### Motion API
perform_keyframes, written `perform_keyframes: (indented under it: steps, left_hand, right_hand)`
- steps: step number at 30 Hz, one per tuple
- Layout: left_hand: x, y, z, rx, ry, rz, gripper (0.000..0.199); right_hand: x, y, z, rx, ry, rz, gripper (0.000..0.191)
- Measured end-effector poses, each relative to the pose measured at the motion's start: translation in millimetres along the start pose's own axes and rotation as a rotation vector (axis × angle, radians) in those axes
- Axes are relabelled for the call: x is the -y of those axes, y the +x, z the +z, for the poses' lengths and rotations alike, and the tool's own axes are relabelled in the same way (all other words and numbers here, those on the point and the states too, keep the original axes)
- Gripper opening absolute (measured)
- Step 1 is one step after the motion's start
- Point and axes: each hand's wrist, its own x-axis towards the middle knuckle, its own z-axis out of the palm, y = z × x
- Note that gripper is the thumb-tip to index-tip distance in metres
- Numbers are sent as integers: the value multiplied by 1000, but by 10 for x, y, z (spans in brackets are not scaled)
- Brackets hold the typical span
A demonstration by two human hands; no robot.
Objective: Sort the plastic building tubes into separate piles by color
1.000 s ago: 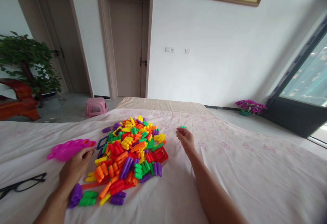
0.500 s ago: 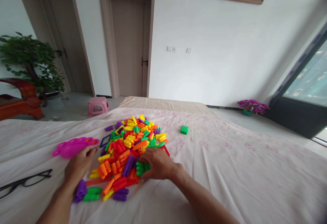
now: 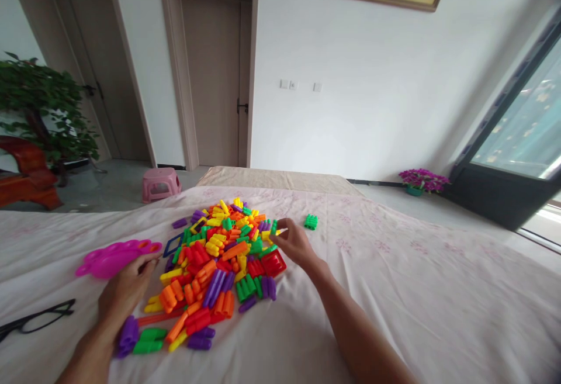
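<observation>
White cloth (image 3: 421,308) printed with pink flowers covers the table (image 3: 307,343), wrinkled toward its right edge. Left of the table's middle, a heap of plastic blocks (image 3: 210,261) in red, orange, yellow, green and purple stretches from near the far edge toward the near one.

The right hand (image 3: 293,242) is at the heap's right side, well in from the table's right edge, its thumb and fingertips clamped on a green block. Half a second ago it was bent over the part of the heap closer to the near edge; now it is farther out, and the red frame (image 3: 274,263) it partly covered shows whole.

The left hand (image 3: 127,287) keeps nearly the same place between the heap and the table's left edge, fingers curled toward the thumb; whether anything is between them I cannot tell. Just beyond it, the magenta tray (image 3: 109,260) lies toward the left edge, and black glasses (image 3: 44,318) lie near the left near corner, both as before.

Smallest are the green block (image 3: 274,227), upright in the right fingertips, and the lone green piece (image 3: 311,222), which remains apart from the heap, toward the far edge, just beyond the right hand.
</observation>
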Motion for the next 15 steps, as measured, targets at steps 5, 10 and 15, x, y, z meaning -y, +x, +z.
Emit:
perform_keyframes:
  steps: [5, 10, 15]
  left_hand:
    - [42, 24, 16, -11, 12, 19, 47]
    - [36, 28, 18, -2, -7, 21, 46]
    - [31, 27, 21, 4, -2, -2, 48]
  right_hand:
    - [-741, 172, -447, -370, -293, 213, 32]
    - [-1292, 135, -683, -461, -432, 333, 40]
    - [-1414, 100, -653, -499, -360, 351, 48]
